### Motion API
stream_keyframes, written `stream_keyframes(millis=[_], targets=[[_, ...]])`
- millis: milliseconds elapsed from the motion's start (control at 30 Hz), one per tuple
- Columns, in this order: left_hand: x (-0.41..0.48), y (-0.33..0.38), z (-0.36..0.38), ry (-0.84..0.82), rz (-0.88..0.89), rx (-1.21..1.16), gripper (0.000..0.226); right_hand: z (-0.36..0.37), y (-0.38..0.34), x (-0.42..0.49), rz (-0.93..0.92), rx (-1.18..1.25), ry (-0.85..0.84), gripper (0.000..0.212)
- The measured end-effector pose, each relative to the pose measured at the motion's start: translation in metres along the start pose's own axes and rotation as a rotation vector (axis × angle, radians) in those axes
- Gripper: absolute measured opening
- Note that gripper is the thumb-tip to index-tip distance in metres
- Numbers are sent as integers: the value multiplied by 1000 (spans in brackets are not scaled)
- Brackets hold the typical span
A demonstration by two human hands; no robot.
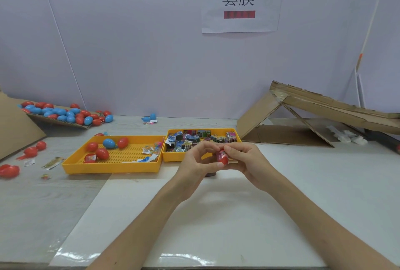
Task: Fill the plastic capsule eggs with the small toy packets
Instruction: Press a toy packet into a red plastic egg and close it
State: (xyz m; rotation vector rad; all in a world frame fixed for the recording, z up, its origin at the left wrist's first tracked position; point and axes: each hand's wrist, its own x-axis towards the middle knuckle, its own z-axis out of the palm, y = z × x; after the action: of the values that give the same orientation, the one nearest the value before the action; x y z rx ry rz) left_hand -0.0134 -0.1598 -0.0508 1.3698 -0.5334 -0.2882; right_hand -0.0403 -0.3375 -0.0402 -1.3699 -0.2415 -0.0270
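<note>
Both of my hands meet over the table's middle around a red capsule egg [223, 158]. My left hand [198, 162] holds it from the left and my right hand [244, 159] from the right, with a small toy packet showing at the egg's top. Just behind my hands a yellow tray [237, 137] holds several small toy packets [190, 138]. To its left a larger yellow tray [112, 166] contains several red eggs, one blue egg [108, 143] and a few loose packets.
A pile of red and blue eggs [65, 113] lies on cardboard at the back left. Loose red eggs [9, 171] and wrappers lie at the left edge. A folded cardboard structure [313, 116] stands at the right. A clear plastic sheet [194, 215] covers the near table.
</note>
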Motion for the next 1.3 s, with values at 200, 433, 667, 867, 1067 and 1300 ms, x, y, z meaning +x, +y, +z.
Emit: stream_keyframes(millis=[200,433,667,867,1067,1300], targets=[[0,1,1,32,37,17,42,3,2,1,8,15,13,32],[2,-2,-1,28,90,57,42,0,1,-1,32,-61,6,31],[3,-4,-1,25,122,92,44,-2,3,2,-5,-16,59,17],[3,-5,-1,11,121,73,41,-1,5,2,-25,-19,90,17],[4,-3,-3,-21,33,-272,31,-1,2,0,-40,-61,68,32],[5,-5,-7,-121,-22,-439,32,2,1,1,-96,-60,94,32]])
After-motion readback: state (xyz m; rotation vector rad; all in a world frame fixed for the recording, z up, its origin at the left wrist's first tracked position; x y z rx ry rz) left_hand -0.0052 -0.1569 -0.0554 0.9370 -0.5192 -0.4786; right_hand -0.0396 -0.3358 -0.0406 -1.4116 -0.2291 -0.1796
